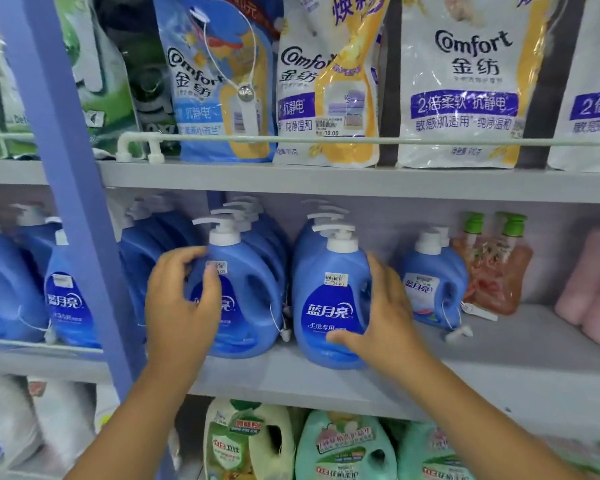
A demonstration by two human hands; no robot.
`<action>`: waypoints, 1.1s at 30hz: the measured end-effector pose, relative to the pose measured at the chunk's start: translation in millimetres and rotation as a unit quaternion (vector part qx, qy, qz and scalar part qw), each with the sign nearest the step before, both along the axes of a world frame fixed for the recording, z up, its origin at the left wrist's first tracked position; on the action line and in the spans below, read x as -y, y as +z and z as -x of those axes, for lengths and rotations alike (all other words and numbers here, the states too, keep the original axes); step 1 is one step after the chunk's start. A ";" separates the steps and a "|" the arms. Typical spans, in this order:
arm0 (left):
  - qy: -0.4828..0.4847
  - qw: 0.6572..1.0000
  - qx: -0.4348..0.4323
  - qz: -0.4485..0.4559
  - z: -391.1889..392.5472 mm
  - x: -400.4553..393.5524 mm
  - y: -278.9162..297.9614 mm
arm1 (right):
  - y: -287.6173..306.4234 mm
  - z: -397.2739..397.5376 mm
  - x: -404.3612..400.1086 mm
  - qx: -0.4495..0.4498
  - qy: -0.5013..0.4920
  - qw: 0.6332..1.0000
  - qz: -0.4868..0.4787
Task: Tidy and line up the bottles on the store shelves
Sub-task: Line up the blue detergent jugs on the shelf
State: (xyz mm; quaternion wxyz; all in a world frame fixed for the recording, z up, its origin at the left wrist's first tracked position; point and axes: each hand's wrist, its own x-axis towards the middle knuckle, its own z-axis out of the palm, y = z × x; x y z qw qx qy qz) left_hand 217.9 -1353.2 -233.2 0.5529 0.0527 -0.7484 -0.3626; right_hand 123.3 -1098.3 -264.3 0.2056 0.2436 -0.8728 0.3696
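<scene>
Two hands are on the middle shelf (465, 372) in my one head view, each working a front blue pump bottle. My left hand (181, 306), left of centre in the frame, has its fingers (211, 289) curled over the face of the left blue bottle (246, 296), with the thumb up near the shoulder below the pump; I judge it is gripping the bottle to turn or slide it square. My right hand (385, 317), just right of centre, wraps the right blue bottle (329, 306): thumb low across the front near the base, the other fingers round its right side, so it too is grasping. Both bottles stand upright at the shelf's front edge, each heading a row of like bottles behind it, with a narrow gap between the rows. The two-handed hold makes sense to me as a way to bring both fronts level and labels forward at once. To the right stands a smaller blue bottle (433, 285), well apart from my hands, then orange pump bottles (492, 268) in the centre right. Comfort refill pouches (461, 84) lean behind a rail (361, 140) across the upper frame.
</scene>
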 end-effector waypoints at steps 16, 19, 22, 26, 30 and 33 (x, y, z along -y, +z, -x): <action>-0.175 0.952 0.171 -0.184 24.7 37.4 -65.1 | -42.0 -0.1 20.9 0.086 0.041 0.980 0.177; -0.183 0.952 0.150 -0.193 24.2 37.6 -69.0 | -42.1 -2.3 18.6 0.122 0.058 0.972 0.192; -0.198 0.944 0.137 -0.225 25.5 42.8 -69.0 | -12.8 -8.6 8.3 0.132 0.058 0.957 0.253; -0.172 0.937 0.145 -0.266 34.7 47.7 -46.2 | 35.5 32.1 -2.9 0.205 -0.021 0.914 0.350; -0.154 0.894 0.133 -0.400 47.4 44.4 -38.7 | 27.3 52.5 6.0 0.343 0.058 0.832 0.431; -0.141 0.862 0.142 -0.466 56.3 50.0 -49.4 | 18.7 54.0 13.5 0.365 0.121 0.810 0.443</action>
